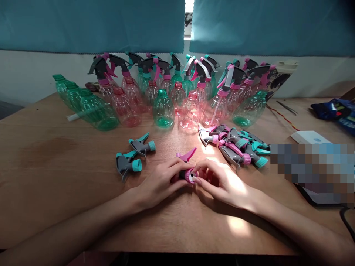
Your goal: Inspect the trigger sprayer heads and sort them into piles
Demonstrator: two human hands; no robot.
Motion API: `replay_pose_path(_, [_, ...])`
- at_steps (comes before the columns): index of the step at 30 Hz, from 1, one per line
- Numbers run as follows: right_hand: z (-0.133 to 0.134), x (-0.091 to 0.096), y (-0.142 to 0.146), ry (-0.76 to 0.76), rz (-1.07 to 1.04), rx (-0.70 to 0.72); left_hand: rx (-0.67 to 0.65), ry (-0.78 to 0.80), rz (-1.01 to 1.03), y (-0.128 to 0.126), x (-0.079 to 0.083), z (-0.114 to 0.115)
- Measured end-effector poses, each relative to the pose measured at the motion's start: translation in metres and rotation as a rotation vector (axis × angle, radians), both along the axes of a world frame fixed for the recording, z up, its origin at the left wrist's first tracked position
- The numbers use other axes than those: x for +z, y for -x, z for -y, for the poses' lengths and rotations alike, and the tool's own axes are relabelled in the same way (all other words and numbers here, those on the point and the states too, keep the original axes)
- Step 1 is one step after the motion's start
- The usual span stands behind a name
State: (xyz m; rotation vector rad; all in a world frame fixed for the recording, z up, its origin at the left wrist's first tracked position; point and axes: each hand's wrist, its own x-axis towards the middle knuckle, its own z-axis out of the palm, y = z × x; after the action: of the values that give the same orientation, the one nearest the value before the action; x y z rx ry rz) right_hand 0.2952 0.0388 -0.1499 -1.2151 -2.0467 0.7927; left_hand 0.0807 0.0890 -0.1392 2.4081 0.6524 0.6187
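Note:
My left hand (163, 177) is closed around a grey-and-pink spray trigger head (190, 176), which lies low over the table. Its pink collar faces right, with a white insert and a dark hole showing in the opening. Thumb and fingertips of my right hand (222, 181) are pinched at the collar's edge, touching it. Left of my hands lie two grey-and-teal trigger heads (142, 146). A pile of loose pink and teal trigger heads (235, 146) sits just beyond my right hand.
Across the back stand several pink and green bottles (163, 109), some topped with trigger heads. Green bottles (97, 109) lean in a row at the left. To the right are tweezers (287, 107), a white box (310, 137), a blue packet (332, 111) and a blurred-out area.

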Motion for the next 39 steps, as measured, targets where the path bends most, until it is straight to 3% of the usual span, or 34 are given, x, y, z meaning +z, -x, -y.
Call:
replay_pose_path(12, [-0.003, 0.006, -0.004, -0.039, 0.025, -0.015, 0.013, -0.058, 0.023, -0.002, -0.001, 0.001])
replay_pose_path(21, [0.000, 0.007, 0.000, 0.050, 0.025, -0.033, -0.012, -0.118, 0.037, -0.002, -0.005, 0.000])
replay_pose_path(34, [0.006, -0.005, 0.006, -0.125, 0.031, -0.063, -0.039, -0.059, -0.004, -0.006, -0.003, 0.001])
replay_pose_path(39, [0.005, -0.005, 0.004, -0.260, 0.089, -0.116, -0.027, -0.057, 0.030, -0.005, -0.004, 0.000])
